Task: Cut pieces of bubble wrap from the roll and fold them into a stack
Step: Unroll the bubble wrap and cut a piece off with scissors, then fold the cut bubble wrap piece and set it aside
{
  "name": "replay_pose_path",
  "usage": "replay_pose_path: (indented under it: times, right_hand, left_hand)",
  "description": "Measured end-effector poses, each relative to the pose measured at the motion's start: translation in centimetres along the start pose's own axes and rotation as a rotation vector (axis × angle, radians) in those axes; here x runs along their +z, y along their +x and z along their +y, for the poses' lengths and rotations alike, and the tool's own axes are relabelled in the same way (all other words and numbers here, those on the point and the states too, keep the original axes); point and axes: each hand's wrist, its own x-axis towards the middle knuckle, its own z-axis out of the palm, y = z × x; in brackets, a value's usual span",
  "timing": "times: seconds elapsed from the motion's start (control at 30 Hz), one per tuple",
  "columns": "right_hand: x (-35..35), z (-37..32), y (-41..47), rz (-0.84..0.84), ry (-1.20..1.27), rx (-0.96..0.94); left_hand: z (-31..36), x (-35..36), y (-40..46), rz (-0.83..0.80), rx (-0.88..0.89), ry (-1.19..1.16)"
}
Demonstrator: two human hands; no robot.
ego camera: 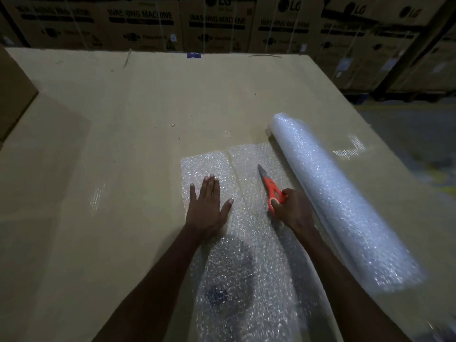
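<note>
Left hand [208, 206] spread flat, pressing cut strip [204, 166] at frame centre. Right hand [293, 208] grips orange scissors [270, 186], blades together, over sheet [256, 159] beside roll [340, 198], right.

You've got one bubble wrap roll [345, 201], one pair of orange-handled scissors [271, 188], two flat bubble wrap strips [197, 166] [254, 154], a row of washing machine boxes [143, 23] behind.

two bare forearms, no sleeves in view; left hand [206, 206] and right hand [294, 209] ungloved.
</note>
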Motion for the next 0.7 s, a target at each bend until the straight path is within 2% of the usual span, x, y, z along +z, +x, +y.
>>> replay_pose_path:
  times: [0.13,0.23,0.37,0.53,0.6,0.7]
  right_hand:
    - [0.2,0.4,-1.4,-0.015,-0.221,-0.073]
    - [-0.3,-0.7,-2.8,0.036,-0.377,-0.118]
    - [0.1,-1.2,-6.0,0.100,-0.267,-0.174]
    - [3.5,-2.3,-14.3,-0.077,-0.017,-0.475]
    - [5.3,-2.3,-16.8,-0.122,-0.037,-0.544]
    - [7.5,-2.2,-17.8,-0.237,-0.157,-0.547]
  left_hand:
    - [1.6,1.1,-4.8,0.021,0.014,-0.038]
    - [2.2,1.9,-7.9,0.080,0.038,-0.042]
    - [2.0,3.0,-11.0,0.070,0.091,-0.064]
    - [1.0,1.7,-11.0,-0.006,0.112,-0.015]
    - [0.2,1.2,-10.5,0.019,0.097,0.004]
    - [-1.3,0.3,-10.4,0.029,0.032,0.020]
